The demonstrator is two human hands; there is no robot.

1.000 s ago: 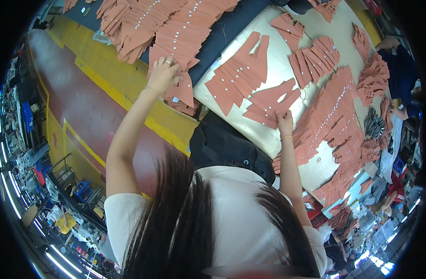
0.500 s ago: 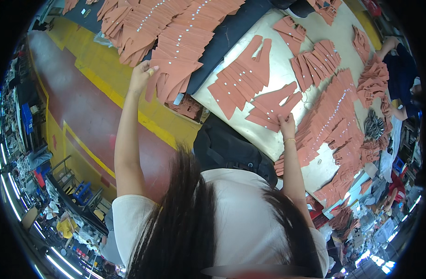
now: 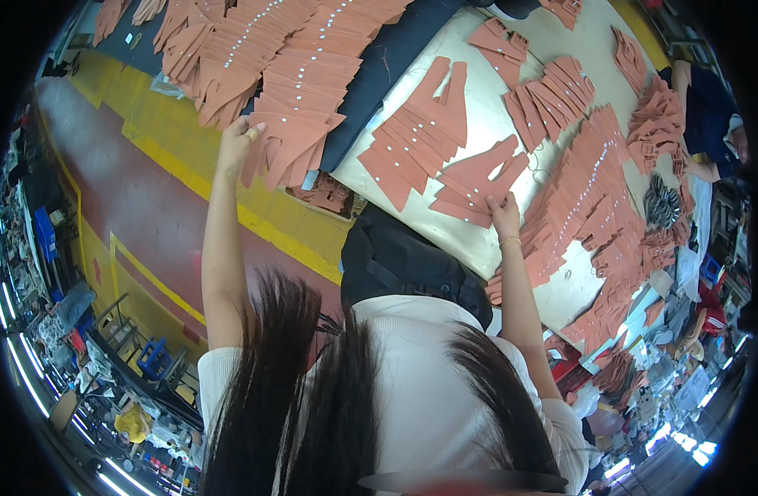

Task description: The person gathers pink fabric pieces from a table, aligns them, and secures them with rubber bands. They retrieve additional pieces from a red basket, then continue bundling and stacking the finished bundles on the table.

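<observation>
My left hand [image 3: 236,147] is closed on the near end of a long overlapping row of flat terracotta cut pieces [image 3: 300,103] with small white stickers, lying on dark cloth. Its thumb and fingers pinch the edge of the end piece. To the right, my right hand [image 3: 505,219] has its fingertips closed at the near edge of a small fan of terracotta pieces [image 3: 471,183], the top one with a slot at its far end. That fan rests on a pale tabletop [image 3: 370,183]. Just beyond it lies another stickered fan of pieces [image 3: 420,132].
A long row of overlapping terracotta pieces [image 3: 581,186] runs along the right. Further bundles [image 3: 552,95] lie beyond. A dark coil of bands [image 3: 662,202] sits near another person's arm [image 3: 703,170]. Under the table edge are a box of pieces [image 3: 322,196] and a black bag [image 3: 399,256].
The view has shifted slightly, so the table appears a little further left and up. Both hands keep nearly the same places on their pieces.
</observation>
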